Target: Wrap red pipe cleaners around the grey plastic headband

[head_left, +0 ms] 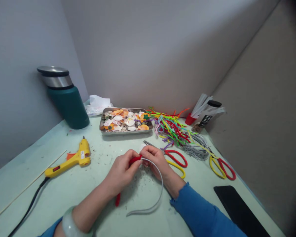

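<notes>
Between my hands a red pipe cleaner (pixel 135 160) meets a grey wire (pixel 160 179), which curves down over the table to a free end. My left hand (pixel 122 171) is closed around the red length, and its lower end sticks out below the palm. At the spot where red meets grey, my right hand (pixel 155 158) pinches with thumb and fingertips; what exactly lies under them is partly hidden. Just beyond my right hand lie scissors (pixel 176 158) with red and yellow handles.
A metal tray (pixel 125 133) of shells stands at the back, beside piled coloured pipe cleaners (pixel 172 130) and a grey wire bundle (pixel 196 149). Left are a glue gun (pixel 71 161), a thin stick (pixel 29 186) and a green bottle (pixel 69 103). Second scissors (pixel 222 167) and a black object (pixel 239 207) lie right.
</notes>
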Demonstrator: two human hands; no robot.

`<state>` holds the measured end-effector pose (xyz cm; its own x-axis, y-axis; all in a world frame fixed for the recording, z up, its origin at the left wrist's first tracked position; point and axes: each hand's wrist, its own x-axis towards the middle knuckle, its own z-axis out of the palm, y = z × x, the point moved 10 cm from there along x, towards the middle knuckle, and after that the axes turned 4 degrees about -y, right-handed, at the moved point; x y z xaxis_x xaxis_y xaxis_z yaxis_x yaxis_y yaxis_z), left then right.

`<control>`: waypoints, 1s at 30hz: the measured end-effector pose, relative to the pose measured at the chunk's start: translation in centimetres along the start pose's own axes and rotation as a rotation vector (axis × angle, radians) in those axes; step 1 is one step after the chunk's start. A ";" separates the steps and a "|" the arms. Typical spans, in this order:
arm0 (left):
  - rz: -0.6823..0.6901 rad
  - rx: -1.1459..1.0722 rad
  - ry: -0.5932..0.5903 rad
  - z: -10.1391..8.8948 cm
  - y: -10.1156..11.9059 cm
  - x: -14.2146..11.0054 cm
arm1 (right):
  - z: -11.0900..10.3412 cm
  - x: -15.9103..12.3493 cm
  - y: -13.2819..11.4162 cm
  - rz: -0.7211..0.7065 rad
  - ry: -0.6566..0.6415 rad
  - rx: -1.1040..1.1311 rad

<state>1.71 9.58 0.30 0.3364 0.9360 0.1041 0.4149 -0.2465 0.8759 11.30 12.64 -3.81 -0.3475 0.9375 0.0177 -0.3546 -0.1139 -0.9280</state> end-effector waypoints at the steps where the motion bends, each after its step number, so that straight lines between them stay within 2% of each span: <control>1: -0.006 0.001 0.024 -0.2 0.1 -0.1 | 0.0 0.0 0.0 0.009 0.005 0.000; 4: -0.002 -0.034 0.054 -0.5 0.3 -0.2 | 0.0 -0.1 0.3 0.047 0.001 -0.011; 10: 0.077 -0.088 -0.001 0.1 1.1 -0.3 | 0.8 -0.1 1.0 0.096 -0.083 0.025; 14: 0.121 -0.130 -0.044 0.4 1.5 -0.4 | 1.0 -0.1 1.1 0.115 -0.081 0.019; 21: 0.079 -0.177 0.002 -0.1 1.3 -0.3 | 0.9 0.0 1.4 0.126 -0.070 -0.004; 24: 0.008 -0.316 0.036 -0.4 0.3 0.0 | 0.7 0.0 1.5 0.097 -0.066 -0.050; 27: -0.170 -0.528 0.097 -0.5 -2.0 0.2 | 0.7 0.0 1.5 0.071 -0.087 -0.096; 30: -0.329 -0.751 0.087 0.3 -3.6 0.1 | 0.9 0.0 1.2 0.043 -0.105 -0.142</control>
<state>0.43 10.46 -3.01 0.2172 0.9547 -0.2035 -0.2055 0.2485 0.9466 10.08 12.23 -4.54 -0.4512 0.8924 0.0092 -0.2141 -0.0982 -0.9719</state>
